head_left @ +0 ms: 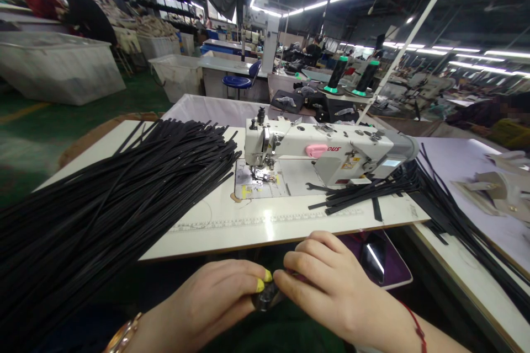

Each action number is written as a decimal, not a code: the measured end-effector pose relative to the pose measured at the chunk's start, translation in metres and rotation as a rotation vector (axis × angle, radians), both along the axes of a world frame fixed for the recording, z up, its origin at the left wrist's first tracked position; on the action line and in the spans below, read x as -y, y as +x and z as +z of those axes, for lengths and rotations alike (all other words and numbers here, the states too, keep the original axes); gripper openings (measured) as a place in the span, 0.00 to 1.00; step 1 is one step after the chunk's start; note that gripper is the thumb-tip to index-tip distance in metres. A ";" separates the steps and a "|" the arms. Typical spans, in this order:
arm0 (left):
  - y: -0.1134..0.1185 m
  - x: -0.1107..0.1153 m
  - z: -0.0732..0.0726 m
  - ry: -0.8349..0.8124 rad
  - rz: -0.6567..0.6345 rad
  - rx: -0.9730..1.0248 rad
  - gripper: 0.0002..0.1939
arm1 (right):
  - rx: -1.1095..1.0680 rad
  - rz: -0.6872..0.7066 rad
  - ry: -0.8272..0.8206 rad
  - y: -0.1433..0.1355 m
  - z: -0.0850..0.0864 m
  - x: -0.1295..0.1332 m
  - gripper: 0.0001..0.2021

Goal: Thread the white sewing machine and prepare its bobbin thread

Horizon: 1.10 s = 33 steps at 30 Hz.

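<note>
My left hand (219, 292), with yellow-covered fingertips, is closed around a small dark object (265, 295) below the table's front edge. On the other side of that object is my right hand (327, 281), its fingers curled; what they hold is hidden. Beyond both hands stands a white sewing machine (314, 143) on the white table (223, 237). A large pile of long black strips (107, 193) covers the table's left part. More black strips (364, 190) lie at the machine's right end, near a wrench (317, 187).
A phone (372, 256) lies on a purple surface below the table edge at right. Two thread cones (337, 74) stand behind the machine. Grey bins (62, 66) and people (85, 11) are at the back left. Beige pieces (497, 190) lie on the right-hand table.
</note>
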<state>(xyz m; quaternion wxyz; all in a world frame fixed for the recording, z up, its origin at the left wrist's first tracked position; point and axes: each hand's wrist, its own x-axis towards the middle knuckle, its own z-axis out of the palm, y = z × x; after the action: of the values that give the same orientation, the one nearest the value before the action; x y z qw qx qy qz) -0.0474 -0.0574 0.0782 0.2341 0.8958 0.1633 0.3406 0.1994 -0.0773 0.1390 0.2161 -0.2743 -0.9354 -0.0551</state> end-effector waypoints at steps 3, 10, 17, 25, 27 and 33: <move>0.000 0.000 -0.001 -0.011 0.001 0.022 0.10 | -0.029 0.010 -0.047 0.001 -0.003 -0.001 0.10; 0.003 0.000 -0.001 -0.086 -0.042 0.090 0.09 | -0.106 0.010 -0.146 0.004 -0.017 0.001 0.10; 0.002 0.000 -0.005 -0.157 -0.075 0.092 0.12 | -0.175 0.032 -0.189 0.004 -0.026 0.001 0.11; -0.001 0.002 -0.009 -0.168 -0.090 0.052 0.14 | -0.214 0.042 -0.212 0.000 -0.027 0.003 0.10; -0.001 0.002 -0.011 -0.163 -0.091 0.039 0.15 | -0.220 0.040 -0.210 0.000 -0.026 0.003 0.10; -0.003 0.001 -0.013 -0.109 -0.031 0.088 0.13 | -0.197 0.025 -0.181 0.003 -0.025 0.002 0.10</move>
<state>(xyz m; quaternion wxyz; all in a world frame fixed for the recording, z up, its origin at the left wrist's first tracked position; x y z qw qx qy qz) -0.0507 -0.0587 0.0654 0.2949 0.8682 0.1575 0.3666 0.2021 -0.0794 0.1136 0.2819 -0.2852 -0.9141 0.0593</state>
